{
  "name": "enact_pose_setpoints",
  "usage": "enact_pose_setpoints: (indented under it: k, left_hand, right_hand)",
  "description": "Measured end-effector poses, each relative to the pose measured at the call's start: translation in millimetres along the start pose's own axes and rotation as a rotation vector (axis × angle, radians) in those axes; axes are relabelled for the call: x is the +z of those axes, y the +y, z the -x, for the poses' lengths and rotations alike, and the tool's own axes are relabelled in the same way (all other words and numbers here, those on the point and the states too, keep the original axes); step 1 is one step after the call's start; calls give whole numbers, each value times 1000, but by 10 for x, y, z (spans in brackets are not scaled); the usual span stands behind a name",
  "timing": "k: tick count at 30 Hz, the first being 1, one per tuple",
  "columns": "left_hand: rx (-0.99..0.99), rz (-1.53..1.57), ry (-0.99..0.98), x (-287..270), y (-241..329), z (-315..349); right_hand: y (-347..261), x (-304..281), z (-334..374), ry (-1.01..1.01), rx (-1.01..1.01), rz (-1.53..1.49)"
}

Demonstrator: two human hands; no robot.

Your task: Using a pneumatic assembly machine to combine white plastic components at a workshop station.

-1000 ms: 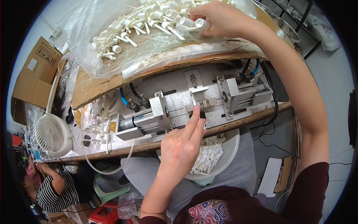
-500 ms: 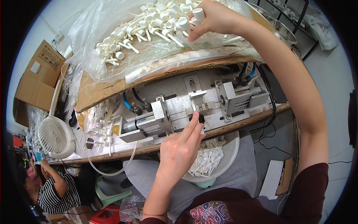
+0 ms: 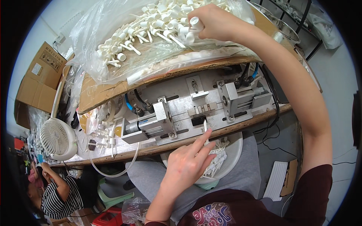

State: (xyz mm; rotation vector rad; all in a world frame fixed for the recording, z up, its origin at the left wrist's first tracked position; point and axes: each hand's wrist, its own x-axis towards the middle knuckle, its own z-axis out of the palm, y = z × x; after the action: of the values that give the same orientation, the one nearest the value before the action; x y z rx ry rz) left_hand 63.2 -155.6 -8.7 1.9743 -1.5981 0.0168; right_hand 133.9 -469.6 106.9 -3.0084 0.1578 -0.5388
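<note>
My right hand (image 3: 222, 25) is closed around a white plastic cap (image 3: 195, 23) at the near right side of a heap of white stemmed caps (image 3: 162, 19). A second, blurred cap (image 3: 190, 37) is right by its fingertips; whether it is held too, I cannot tell. My left hand (image 3: 186, 164) has its fingers stretched out in front of a metal clamping fixture (image 3: 201, 109). Its index fingertip is beside a slim white stem piece (image 3: 206, 127) at the fixture's dark slot (image 3: 198, 121). Below, a white basket (image 3: 236, 160) in my lap holds several such pieces.
Pneumatic cylinders flank the fixture, one left (image 3: 145, 126) and one right (image 3: 245, 100). A cardboard sheet (image 3: 98, 94) under plastic film carries the heap. A white fan (image 3: 57, 137) and loose white parts (image 3: 107, 137) are at left. Another person (image 3: 60, 196) sits at lower left.
My left hand has drawn back toward me from the fixture, and the white piece has shifted from the fixture's middle to its near edge. My right hand has moved slightly nearer with its cap.
</note>
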Motion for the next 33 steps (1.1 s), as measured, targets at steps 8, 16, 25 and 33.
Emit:
enact_pose_setpoints:
  k: [8, 16, 25, 33]
  left_hand:
    - [33, 76, 30, 16, 35, 80]
    - [-126, 590, 465, -65, 28, -67]
    - [-98, 573, 425, -64, 10, -23]
    - [-52, -123, 294, 157, -88, -133]
  right_hand:
    - [68, -147, -127, 60, 193, -54]
    - [-381, -281, 806, 204, 246, -1259]
    - [-961, 261, 1823, -31, 652, -1929]
    - [-1013, 266, 2133, 356, 584, -1341]
